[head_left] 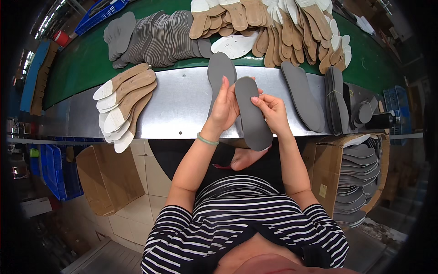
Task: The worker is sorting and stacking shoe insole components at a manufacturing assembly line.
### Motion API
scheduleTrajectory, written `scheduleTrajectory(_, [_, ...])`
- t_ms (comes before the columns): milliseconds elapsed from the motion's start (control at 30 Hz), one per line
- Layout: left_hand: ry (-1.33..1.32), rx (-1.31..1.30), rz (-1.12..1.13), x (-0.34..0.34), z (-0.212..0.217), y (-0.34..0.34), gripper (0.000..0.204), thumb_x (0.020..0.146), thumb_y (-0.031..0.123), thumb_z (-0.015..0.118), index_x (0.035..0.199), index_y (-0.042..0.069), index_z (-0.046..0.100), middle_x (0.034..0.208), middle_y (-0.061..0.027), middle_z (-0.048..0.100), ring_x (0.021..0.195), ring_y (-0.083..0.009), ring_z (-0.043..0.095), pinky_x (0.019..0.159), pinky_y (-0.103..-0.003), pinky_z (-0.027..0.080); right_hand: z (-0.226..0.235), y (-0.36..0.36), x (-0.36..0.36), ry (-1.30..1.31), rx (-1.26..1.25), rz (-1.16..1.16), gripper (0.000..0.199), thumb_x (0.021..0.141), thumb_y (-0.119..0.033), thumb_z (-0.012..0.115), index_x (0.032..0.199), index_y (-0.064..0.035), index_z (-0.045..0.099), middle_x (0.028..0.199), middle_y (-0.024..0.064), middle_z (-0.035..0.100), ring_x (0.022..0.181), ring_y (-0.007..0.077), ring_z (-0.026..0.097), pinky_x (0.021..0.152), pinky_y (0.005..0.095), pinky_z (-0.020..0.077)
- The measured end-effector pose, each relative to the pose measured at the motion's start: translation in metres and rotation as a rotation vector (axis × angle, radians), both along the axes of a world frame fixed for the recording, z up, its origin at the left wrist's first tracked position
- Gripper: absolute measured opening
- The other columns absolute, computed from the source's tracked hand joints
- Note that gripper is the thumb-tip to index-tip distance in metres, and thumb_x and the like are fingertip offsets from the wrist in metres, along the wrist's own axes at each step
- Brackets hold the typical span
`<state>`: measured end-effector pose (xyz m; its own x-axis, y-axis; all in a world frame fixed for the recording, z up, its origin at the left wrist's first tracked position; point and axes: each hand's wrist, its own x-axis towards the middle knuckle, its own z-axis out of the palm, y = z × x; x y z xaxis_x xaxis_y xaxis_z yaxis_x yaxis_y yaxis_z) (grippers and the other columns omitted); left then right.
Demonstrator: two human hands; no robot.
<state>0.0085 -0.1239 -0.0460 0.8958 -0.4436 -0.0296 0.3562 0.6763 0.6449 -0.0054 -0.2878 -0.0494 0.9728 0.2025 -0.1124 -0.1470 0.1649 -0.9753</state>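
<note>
A grey shoe insole (253,119) is held between my two hands above the front edge of the metal worktop (169,98). My left hand (225,107) grips its left side, with the thumb pointing up; some of its fingers are hidden behind the insole. At the right edge, my right hand (272,109) pinches it, thumb on the grey face and fingers underneath. Just behind my left hand another grey insole (221,66) lies flat on the metal. To the right of my right hand lie more grey insoles (301,96), one on another.
Brown-and-white insoles (132,86) are fanned out at left. A long row of grey insoles (159,39) and a brown-and-white heap (283,32) cover the green surface (82,68). A tied grey bundle (335,102) stands right. Below it, a cardboard box (321,173) holds grey insoles.
</note>
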Motion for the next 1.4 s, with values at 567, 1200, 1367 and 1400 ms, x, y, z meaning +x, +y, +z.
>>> scheduleTrajectory(567, [0.010, 0.019, -0.014, -0.004, 0.002, -0.002, 0.078, 0.099, 0.063, 0.014, 0.136, 0.002, 0.046, 0.115, -0.0142, 0.064, 0.108, -0.0214, 0.062, 0.095, -0.036, 0.050, 0.000, -0.004, -0.002, 0.031, 0.050, 0.018, 0.019, 0.095, -0.016, 0.064, 0.083, -0.0010, 0.067, 0.073, -0.0001, 0.066, 0.061, 0.0028, 0.056, 0.055, 0.0168, 0.0415])
scheduleTrajectory(1200, [0.109, -0.048, 0.086, 0.021, -0.024, 0.028, 0.043, 0.104, 0.036, 0.035, 0.136, 0.006, 0.042, 0.123, -0.0217, 0.058, 0.107, -0.0361, 0.062, 0.092, -0.051, 0.052, -0.009, -0.017, -0.034, 0.035, -0.225, -0.005, 0.023, 0.088, -0.005, 0.068, 0.108, -0.0007, 0.057, 0.062, -0.0031, 0.058, 0.060, 0.0026, 0.055, 0.057, 0.0174, 0.0400])
scheduleTrajectory(1367, [0.092, -0.020, 0.116, 0.021, -0.024, 0.027, 0.043, 0.104, 0.035, 0.036, 0.137, 0.007, 0.040, 0.122, -0.0214, 0.058, 0.107, -0.0361, 0.062, 0.093, -0.052, 0.052, -0.026, -0.018, -0.031, 0.028, -0.380, -0.066, 0.023, 0.086, -0.007, 0.069, 0.107, 0.0016, 0.065, 0.060, 0.0009, 0.061, 0.056, 0.0043, 0.055, 0.054, 0.0210, 0.0421])
scheduleTrajectory(1400, [0.098, -0.016, 0.094, 0.018, -0.022, 0.026, 0.043, 0.104, 0.035, 0.036, 0.137, 0.007, 0.040, 0.122, -0.0214, 0.058, 0.107, -0.0361, 0.062, 0.093, -0.052, 0.052, -0.029, -0.018, -0.032, -0.001, -0.426, -0.055, 0.021, 0.086, -0.008, 0.070, 0.104, 0.0020, 0.067, 0.062, 0.0025, 0.063, 0.056, 0.0054, 0.056, 0.055, 0.0218, 0.0436])
